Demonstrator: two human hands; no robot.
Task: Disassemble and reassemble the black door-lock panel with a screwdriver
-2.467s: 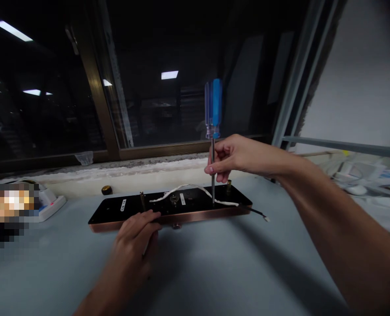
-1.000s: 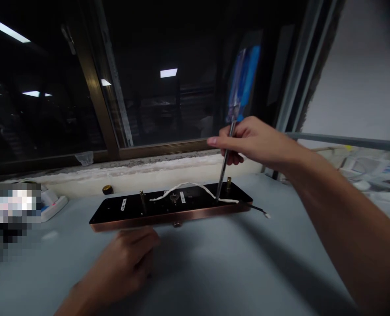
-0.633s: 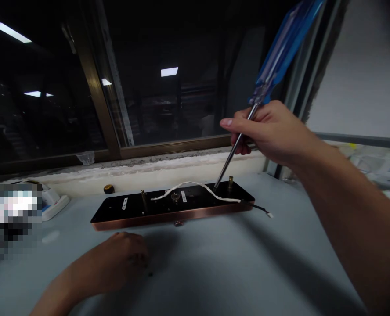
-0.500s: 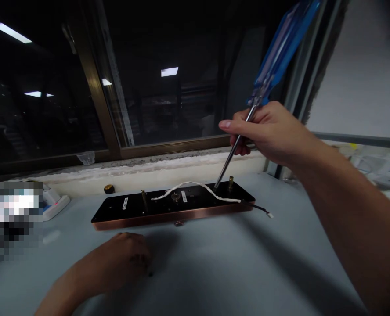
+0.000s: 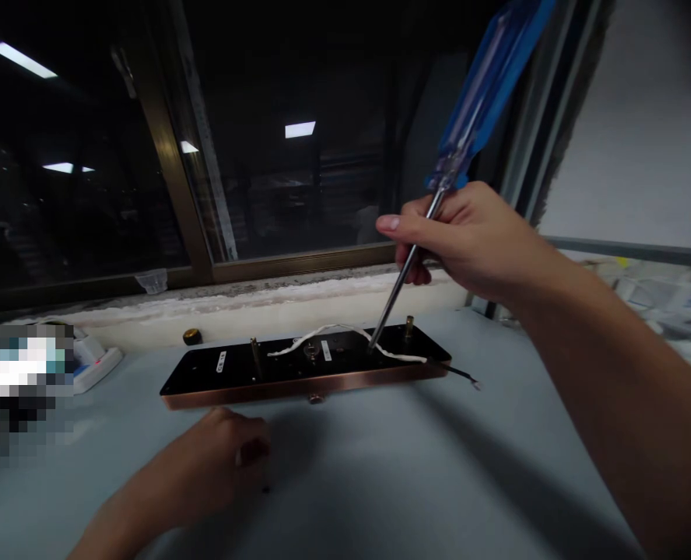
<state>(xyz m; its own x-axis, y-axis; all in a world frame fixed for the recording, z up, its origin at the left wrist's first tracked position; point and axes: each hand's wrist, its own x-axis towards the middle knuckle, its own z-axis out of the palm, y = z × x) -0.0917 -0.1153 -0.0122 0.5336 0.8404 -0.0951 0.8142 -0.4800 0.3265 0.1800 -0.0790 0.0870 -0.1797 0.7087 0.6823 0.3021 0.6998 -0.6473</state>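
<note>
My right hand (image 5: 444, 237) is closed around the metal shaft of a screwdriver (image 5: 479, 101) with a clear blue handle that points up. Its tip comes down by the white-sleeved wire (image 5: 299, 341), over the black back of a long copper-edged plate (image 5: 205, 362). From that plate stand brass posts, one of them a short post (image 5: 409, 327) at the right end. In front of the plate's near edge, my left hand (image 5: 229, 455) rests low with its fingers curled. Beside its fingertips lies a tiny dark piece (image 5: 265, 490); whether the fingers pinch anything is hidden.
Behind the plate lies a round black-and-brass knob (image 5: 192, 336). A white power strip (image 5: 97, 369) is at the left. The window sill (image 5: 299, 288) bounds the table (image 5: 369, 467) at the back, with a small clear plastic cup (image 5: 152, 281) on it. Clear bags (image 5: 661, 299) are at the right.
My right hand and the screwdriver have shifted a little left, the tip sliding along the plate toward its middle. My left hand has turned slightly, its fingers curling.
</note>
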